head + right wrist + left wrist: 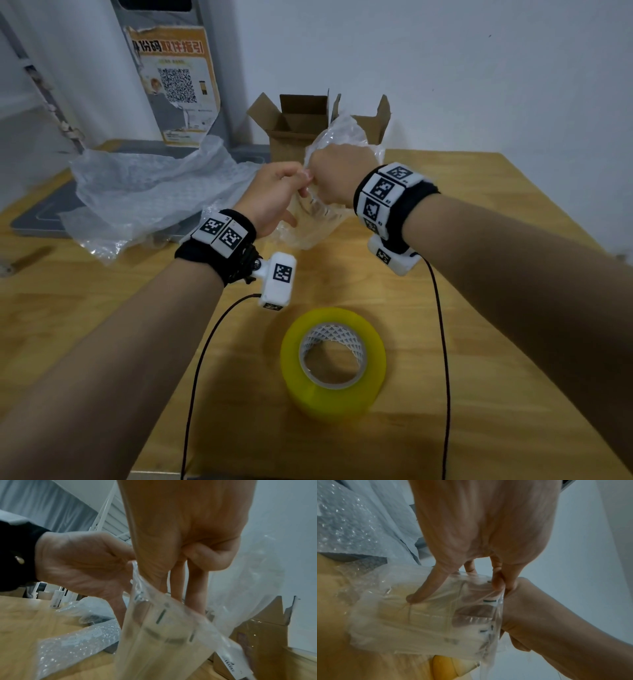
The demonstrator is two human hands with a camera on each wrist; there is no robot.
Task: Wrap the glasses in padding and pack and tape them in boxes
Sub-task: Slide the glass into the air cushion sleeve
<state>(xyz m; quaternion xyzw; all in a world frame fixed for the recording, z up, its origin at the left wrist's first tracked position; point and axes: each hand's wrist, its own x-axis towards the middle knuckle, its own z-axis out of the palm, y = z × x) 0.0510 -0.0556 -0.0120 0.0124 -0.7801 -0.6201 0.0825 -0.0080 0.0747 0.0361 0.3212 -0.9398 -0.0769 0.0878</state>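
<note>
A clear plastic padding bag (308,222) with dark printed marks is held up over the wooden table (479,342). My left hand (301,183) pinches its top edge between thumb and forefinger, and another finger presses on the bag's side (423,592). My right hand (339,174) grips the same edge from the right. In the right wrist view its fingers (193,592) reach down behind the film. I cannot make out a glass inside the bag. An open cardboard box (298,126) stands behind the hands, flaps up.
A loose sheet of bubble wrap (147,192) lies at the left over a grey mat (37,219). A yellow tape roll (334,363) lies flat near the front. Cables trail from both wrist cameras. A white wall stands close behind the box.
</note>
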